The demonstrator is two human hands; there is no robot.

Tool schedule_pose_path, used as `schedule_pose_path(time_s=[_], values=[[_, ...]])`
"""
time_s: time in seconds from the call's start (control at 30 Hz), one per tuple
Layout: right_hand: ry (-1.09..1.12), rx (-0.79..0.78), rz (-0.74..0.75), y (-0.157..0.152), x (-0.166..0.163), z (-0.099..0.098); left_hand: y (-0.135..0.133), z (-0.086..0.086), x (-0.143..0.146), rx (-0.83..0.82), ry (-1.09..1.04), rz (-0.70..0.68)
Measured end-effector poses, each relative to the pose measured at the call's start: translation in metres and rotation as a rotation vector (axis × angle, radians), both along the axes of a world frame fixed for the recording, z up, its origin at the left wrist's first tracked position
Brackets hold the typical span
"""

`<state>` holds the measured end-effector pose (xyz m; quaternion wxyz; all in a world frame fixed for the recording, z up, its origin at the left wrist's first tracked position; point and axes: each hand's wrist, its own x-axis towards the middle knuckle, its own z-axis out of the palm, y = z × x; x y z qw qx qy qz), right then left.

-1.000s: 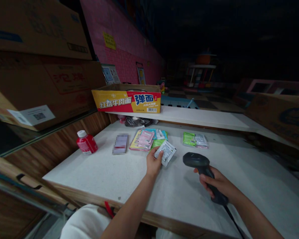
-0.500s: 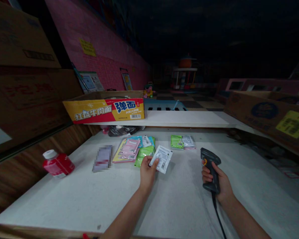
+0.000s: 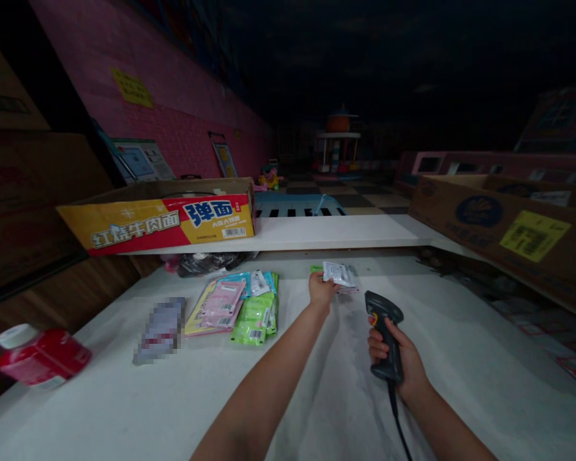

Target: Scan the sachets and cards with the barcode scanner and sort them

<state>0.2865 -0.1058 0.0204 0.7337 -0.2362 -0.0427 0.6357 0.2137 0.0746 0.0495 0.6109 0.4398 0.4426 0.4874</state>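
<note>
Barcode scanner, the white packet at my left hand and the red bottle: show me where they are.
Barcode scanner (image 3: 392, 353): head view, on its dark handle.
White packet (image 3: 340, 274): head view, on its printed face.
Red bottle (image 3: 45, 358): head view, on its body.

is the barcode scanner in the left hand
No, the right hand grips the barcode scanner by its handle, while the left hand is at a whitish packet.
</note>
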Motion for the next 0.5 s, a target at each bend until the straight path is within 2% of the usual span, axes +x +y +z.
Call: schedule_pose_path(time_s=[0.07,0.17,0.27,0.33,0.4,0.5], values=[[-0.006,-0.009,0.009,0.001,0.0,0.0,0.009,-0.002,0.009,0.052,0.139,-0.015],[-0.016,-0.014,0.018,0.002,0.0,0.001,0.016,-0.004,0.002,0.179,0.354,-0.051],[-0.022,-0.012,0.019,0.002,0.0,0.0,0.016,-0.003,-0.019,0.51,0.795,-0.091],[-0.025,-0.01,0.025,0.002,0.0,-0.001,0.012,-0.001,-0.031,0.693,1.011,-0.104],[-0.03,-0.012,0.038,0.002,0.001,-0.003,0.006,0.0,-0.036,0.789,1.119,-0.131],[-0.035,-0.018,0.042,0.003,0.001,-0.004,-0.001,0.0,-0.033,0.831,1.209,-0.196]])
